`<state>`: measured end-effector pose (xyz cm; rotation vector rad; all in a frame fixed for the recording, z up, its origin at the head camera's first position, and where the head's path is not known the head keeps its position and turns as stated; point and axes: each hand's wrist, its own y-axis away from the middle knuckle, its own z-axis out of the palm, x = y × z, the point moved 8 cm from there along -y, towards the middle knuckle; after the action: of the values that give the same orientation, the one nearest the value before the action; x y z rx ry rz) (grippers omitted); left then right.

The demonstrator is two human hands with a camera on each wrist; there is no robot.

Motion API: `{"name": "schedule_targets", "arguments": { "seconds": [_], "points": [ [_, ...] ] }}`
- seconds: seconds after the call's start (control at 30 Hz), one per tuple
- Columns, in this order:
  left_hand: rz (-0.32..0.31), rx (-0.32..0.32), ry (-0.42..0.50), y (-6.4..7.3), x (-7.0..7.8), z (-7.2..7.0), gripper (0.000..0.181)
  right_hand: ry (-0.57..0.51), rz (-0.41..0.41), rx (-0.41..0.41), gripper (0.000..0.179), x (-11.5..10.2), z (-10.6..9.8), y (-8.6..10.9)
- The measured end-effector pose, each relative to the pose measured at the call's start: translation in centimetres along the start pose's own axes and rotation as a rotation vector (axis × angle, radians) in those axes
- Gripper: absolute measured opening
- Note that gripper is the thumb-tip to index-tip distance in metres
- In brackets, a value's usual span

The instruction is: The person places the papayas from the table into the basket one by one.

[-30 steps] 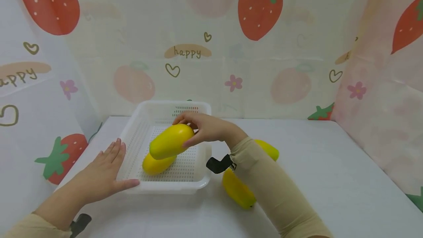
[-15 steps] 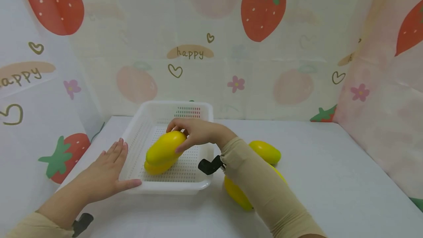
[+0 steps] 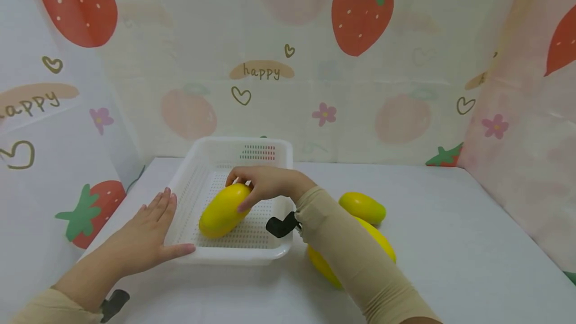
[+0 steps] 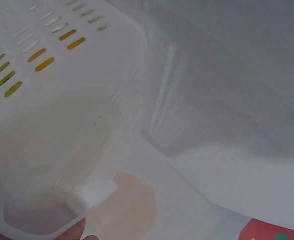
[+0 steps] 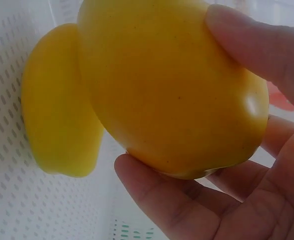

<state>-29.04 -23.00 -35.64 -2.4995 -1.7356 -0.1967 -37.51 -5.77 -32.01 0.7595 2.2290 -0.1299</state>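
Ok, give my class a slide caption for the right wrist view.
Right hand gripping one yellow fruit, a second yellow fruit partly hidden behind it in a white perforated basket.

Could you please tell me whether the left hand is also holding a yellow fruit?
No, in the head view the left hand, its fingers straight, rests against the white basket instead.

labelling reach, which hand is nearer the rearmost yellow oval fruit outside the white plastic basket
Right. Right hand, over the basket, is left of that fruit; left hand, at the basket's left edge, is farther.
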Motion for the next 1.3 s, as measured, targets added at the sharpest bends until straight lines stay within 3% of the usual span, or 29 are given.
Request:
{"name": "schedule_targets", "arguments": {
  "seconds": [1.03,1.3],
  "points": [
    [-0.013,-0.002,-0.005,0.0,0.0,-0.2,0.120,-0.042,0.081,-0.032,0.045,1.3,2.2,-2.6],
    [-0.004,0.003,-0.009,0.0,-0.2,-0.2,0.119,-0.084,0.085,-0.039,0.045,0.8,2.5,-3.4]
  ]
}}
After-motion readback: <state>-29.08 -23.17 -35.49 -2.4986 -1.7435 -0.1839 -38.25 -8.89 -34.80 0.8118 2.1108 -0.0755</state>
